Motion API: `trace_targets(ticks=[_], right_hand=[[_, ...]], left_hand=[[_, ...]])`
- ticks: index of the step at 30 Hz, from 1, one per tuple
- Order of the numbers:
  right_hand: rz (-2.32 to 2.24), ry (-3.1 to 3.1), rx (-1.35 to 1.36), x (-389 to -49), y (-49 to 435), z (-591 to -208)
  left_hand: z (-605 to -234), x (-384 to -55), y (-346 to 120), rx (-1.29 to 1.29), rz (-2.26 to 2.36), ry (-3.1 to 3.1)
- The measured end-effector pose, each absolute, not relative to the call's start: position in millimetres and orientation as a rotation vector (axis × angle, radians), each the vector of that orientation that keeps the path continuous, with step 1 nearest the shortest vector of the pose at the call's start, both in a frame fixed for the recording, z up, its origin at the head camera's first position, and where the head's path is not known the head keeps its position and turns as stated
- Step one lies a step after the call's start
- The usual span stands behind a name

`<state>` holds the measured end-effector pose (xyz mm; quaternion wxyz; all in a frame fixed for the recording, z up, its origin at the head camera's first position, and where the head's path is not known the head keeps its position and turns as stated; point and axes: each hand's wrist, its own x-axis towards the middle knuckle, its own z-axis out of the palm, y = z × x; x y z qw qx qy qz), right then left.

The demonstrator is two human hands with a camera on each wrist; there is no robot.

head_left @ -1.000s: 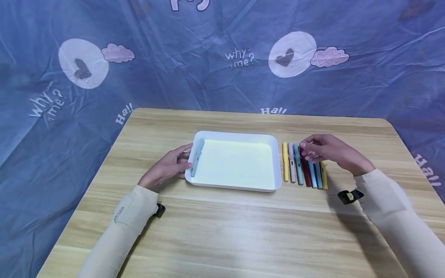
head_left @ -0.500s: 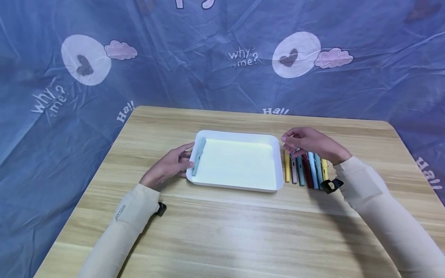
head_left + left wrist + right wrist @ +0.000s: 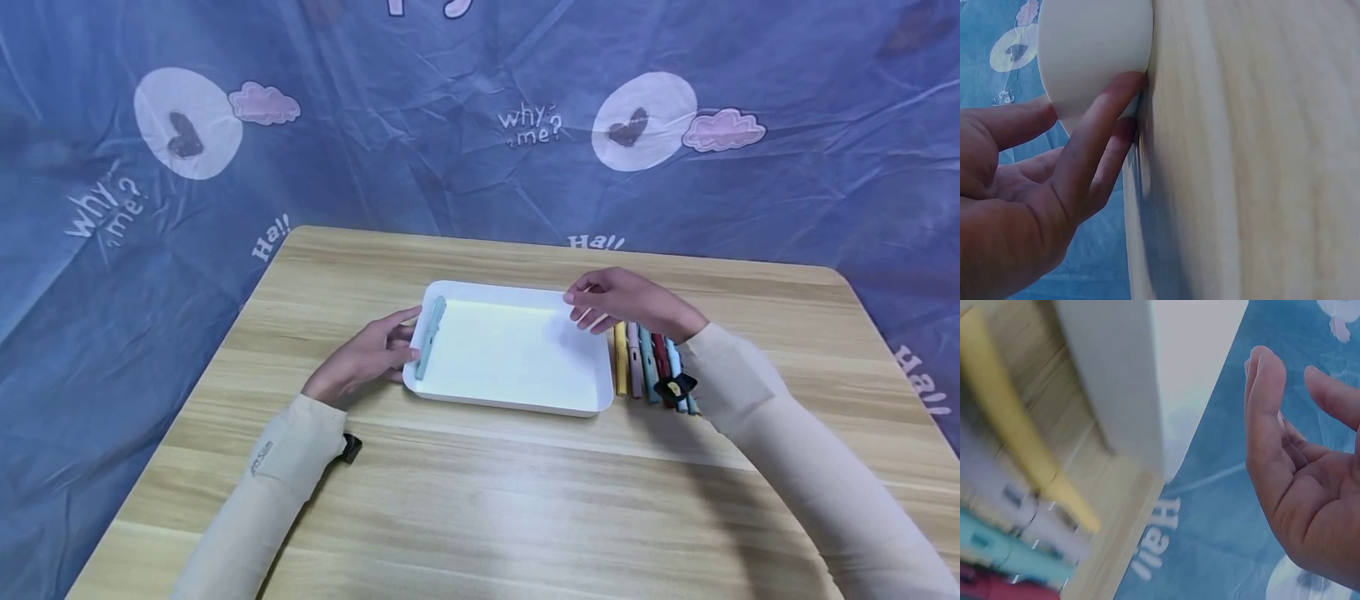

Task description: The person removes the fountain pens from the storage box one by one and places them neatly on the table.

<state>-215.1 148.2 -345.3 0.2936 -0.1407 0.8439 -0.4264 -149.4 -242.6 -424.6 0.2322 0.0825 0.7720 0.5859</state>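
A shallow white tray (image 3: 517,354) rests on the wooden table, with one light teal pen (image 3: 431,337) lying along its left wall. My left hand (image 3: 367,354) holds the tray's left end, its thumb at the rim and its fingers against the outer wall; in the left wrist view, fingertips touch the white wall (image 3: 1094,44). Over the tray's far right corner hovers my right hand (image 3: 622,298), fingers loosely bent, the thumb apart from them and nothing between. A row of pens, among them a yellow pen (image 3: 1016,412) and a lilac pen (image 3: 1004,481), lies right of the tray, partly under my right forearm.
The wooden table (image 3: 465,500) stretches out in front of the tray. Behind it hangs a blue printed cloth (image 3: 420,150). Black wrist devices hang under both sleeves; the right one (image 3: 675,387) is above the pens.
My right hand has moved left from over the row of pens to above the tray's right end. The left hand stays on the tray, and the pens lie as before.
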Motion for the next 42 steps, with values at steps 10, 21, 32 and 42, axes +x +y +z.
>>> trace_targets(ticks=[10,21,32,42], right_hand=[[-1.112,2.202,-0.405,-225.2,98.0,-350.6],[-1.090,2.171,-0.430,-230.1,56.5,-359.5],[-1.096,2.144,-0.429,-231.3,23.9,-373.2],[-1.042,2.115,-0.381,-236.2,1.2,-385.9]], left_hand=[[-420.4,-151.2,-241.2,0.200,1.594,2.141],[-418.1,-151.3,-239.0,0.157,1.628,2.109],[-419.8,-151.1,-241.4,0.139,1.646,2.081],[-420.3,-152.9,-241.3,0.115,1.684,2.034]])
